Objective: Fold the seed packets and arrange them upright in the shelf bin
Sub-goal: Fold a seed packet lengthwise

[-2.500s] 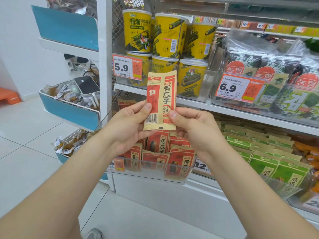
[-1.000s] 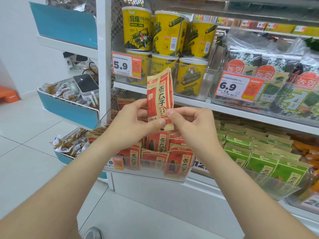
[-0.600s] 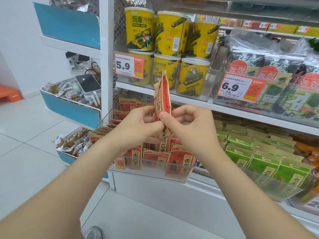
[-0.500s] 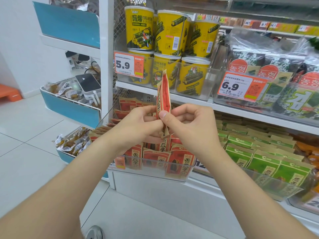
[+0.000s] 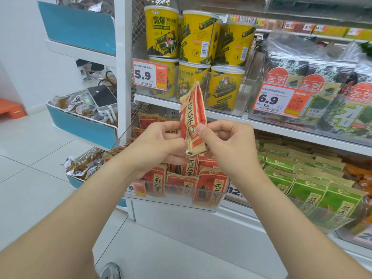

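A red and tan seed packet (image 5: 192,115) stands upright between both hands, folded lengthwise into a narrow strip. My left hand (image 5: 159,143) pinches its lower left edge. My right hand (image 5: 225,143) pinches its right side, thumb on the front. Directly below them a clear shelf bin (image 5: 181,195) holds several matching red seed packets (image 5: 210,185) standing upright.
Green seed packets (image 5: 302,186) fill the clear bin to the right. Yellow seaweed tubs (image 5: 199,37) and bagged seaweed (image 5: 322,77) sit on the shelf above. Blue wire baskets (image 5: 84,125) with small wrapped snacks hang at left. A white tiled floor lies below.
The packet was flat and wide facing me; both hands have folded its sides together into a narrow strip. It has since turned slightly so its front shows again.
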Motion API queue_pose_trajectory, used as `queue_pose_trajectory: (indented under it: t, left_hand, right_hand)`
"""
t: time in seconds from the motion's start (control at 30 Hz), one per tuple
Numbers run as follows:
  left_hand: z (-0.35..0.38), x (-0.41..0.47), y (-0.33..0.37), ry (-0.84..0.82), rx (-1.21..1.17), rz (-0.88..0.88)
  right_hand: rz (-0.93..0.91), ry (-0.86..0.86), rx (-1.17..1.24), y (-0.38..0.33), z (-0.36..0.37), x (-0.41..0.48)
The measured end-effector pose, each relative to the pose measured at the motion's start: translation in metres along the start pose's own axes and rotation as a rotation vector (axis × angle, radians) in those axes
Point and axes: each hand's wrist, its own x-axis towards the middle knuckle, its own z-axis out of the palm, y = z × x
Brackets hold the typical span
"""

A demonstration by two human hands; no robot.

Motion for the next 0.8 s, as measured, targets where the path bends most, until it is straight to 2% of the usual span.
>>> queue_pose_trajectory:
  t: [0.13,0.37,0.63,0.8]
  left_hand:
    - [0.0007,-0.0005,0.0015,0.000,-0.047,0.013]
    - [-0.0012,0.0019,-0.0017,-0.077,-0.225,0.024]
    - [-0.0007,0.0031,-0.0046,-0.220,-0.213,0.025]
    - [-0.0006,-0.0012,-0.0004,-0.240,-0.205,0.045]
  right_hand:
    - [0.002,-0.034,0.083,-0.0019,-0.0001,-0.0010]
    - [-0.012,-0.206,0.136,-0.0038,-0.0019,-0.0014]
    - [-0.048,-0.190,0.083,-0.0028,0.0024,-0.0018]
    - [-0.058,-0.192,0.102,-0.0027,0.0023,-0.0009]
